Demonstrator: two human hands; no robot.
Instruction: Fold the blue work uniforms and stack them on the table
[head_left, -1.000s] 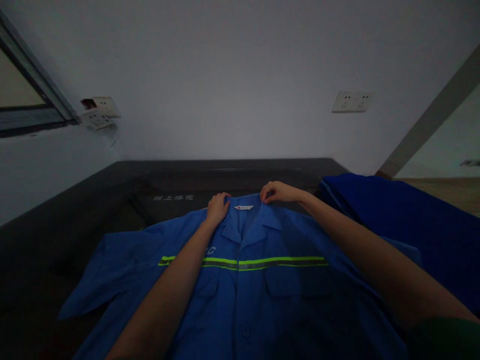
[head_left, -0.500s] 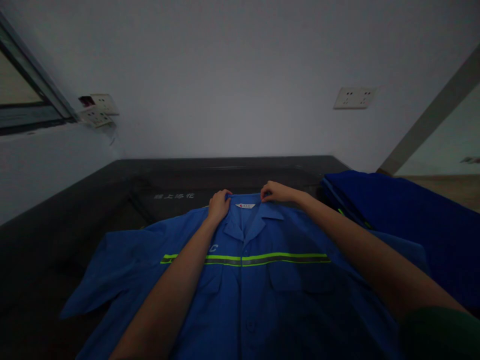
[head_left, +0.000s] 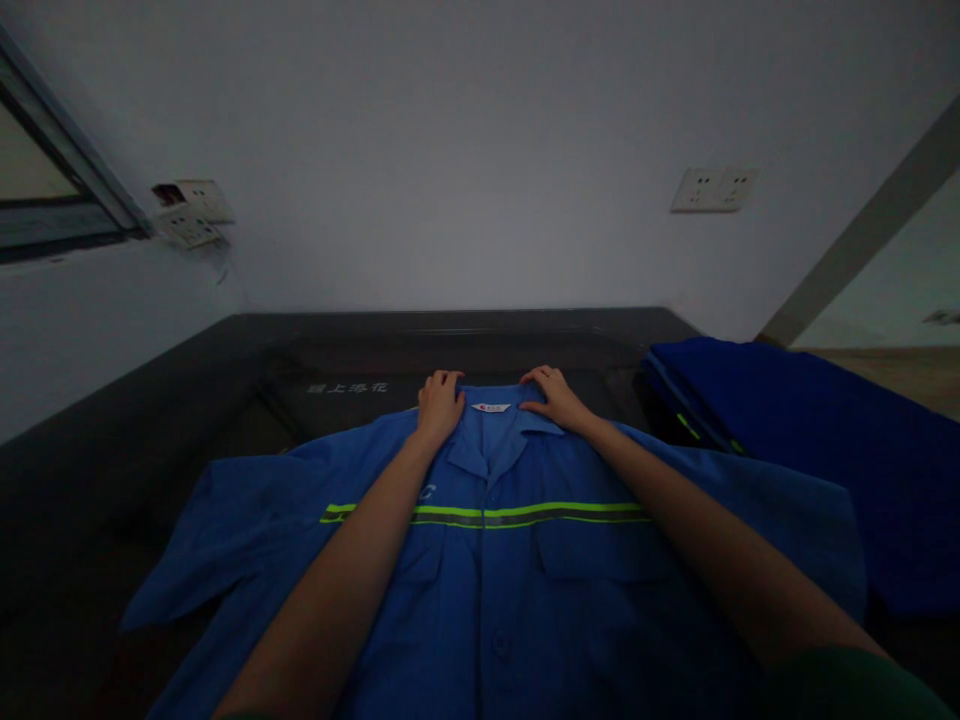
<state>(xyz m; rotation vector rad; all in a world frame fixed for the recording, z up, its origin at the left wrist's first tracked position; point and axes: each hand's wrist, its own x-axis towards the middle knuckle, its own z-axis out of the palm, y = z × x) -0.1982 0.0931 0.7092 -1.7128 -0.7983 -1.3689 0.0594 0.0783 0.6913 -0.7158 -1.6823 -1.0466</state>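
Note:
A blue short-sleeved work shirt lies front up, spread out, with a yellow-green and grey reflective stripe across the chest. Its collar is at the far end, with a white label inside the neck. My left hand is closed over the left side of the collar, fingers curled at its edge. On the collar's other side is my right hand, its thumb and fingers apart and touching the cloth. My forearms cross over the shirt's front and hide parts of the stripe.
A dark surface with pale lettering lies under the shirt, against a grey wall. Folded blue clothes are stacked at the right, close to the shirt's sleeve. Sockets are on the wall, and a window frame is at the left.
My right hand has gone from a pinch on the collar to spread fingers, its forearm shifting slightly left. My left hand stays at the collar. The right sleeve area shows more fully.

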